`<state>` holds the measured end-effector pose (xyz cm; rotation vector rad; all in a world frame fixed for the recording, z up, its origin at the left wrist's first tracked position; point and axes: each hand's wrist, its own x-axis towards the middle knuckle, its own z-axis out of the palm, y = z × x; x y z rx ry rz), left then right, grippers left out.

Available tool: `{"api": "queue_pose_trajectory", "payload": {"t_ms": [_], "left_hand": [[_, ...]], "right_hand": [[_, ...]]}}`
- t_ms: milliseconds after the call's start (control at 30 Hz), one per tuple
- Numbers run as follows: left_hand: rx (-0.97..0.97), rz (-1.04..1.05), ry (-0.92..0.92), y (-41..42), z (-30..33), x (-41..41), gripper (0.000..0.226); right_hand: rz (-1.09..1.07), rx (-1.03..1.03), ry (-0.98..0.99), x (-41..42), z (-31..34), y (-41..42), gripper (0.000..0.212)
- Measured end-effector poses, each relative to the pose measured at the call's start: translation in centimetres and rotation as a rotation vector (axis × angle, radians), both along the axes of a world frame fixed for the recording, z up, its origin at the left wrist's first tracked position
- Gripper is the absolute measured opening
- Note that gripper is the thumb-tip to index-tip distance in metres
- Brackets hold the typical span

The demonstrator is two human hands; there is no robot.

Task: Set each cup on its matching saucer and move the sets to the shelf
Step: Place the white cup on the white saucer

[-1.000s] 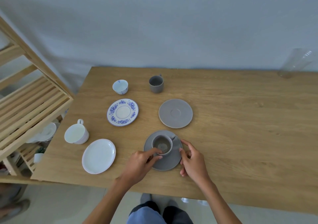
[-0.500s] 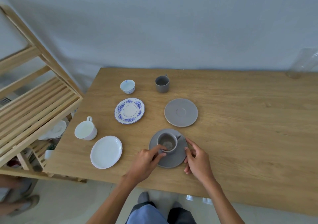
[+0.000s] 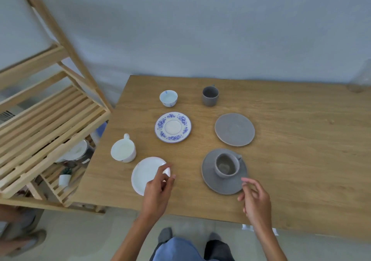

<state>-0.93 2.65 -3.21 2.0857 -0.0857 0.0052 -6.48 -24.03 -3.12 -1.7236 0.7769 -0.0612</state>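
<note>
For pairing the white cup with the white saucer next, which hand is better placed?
Left, probably. The left hand already overlaps the white saucer, with the white cup just beyond; the right hand hovers by the grey set.

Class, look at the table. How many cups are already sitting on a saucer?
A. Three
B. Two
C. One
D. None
C: only the grey cup sits on a grey saucer; the white cup, the blue-patterned cup and the dark grey cup stand on the bare table.
</note>
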Motion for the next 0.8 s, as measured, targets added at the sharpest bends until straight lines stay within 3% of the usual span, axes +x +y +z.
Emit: {"api": "queue_pose_trajectory", "payload": {"t_ms": [100, 333, 467, 800], "left_hand": [[-0.018, 0.07, 0.009, 5.2, 0.2, 0.0, 0.028], [0.061, 0.124, -0.032, 13.4, -0.1, 2.6, 0.036], [0.118, 0.075, -0.033, 15.4, 0.2, 4.0, 0.039], [0.259, -0.046, 0.003, 17.1, -0.6, 7.1, 0.021]], "right_hand": [[-0.048, 0.0, -0.012, -1.3, 0.0, 4.3, 0.015], [0.216, -0.045, -0.049, 0.6, -0.3, 12.8, 0.022], [0.333, -0.079, 0.006, 2.7, -0.9, 15.5, 0.028], [0.443, -0.126, 0.056, 5.8, -1.2, 19.1, 0.04]]}}
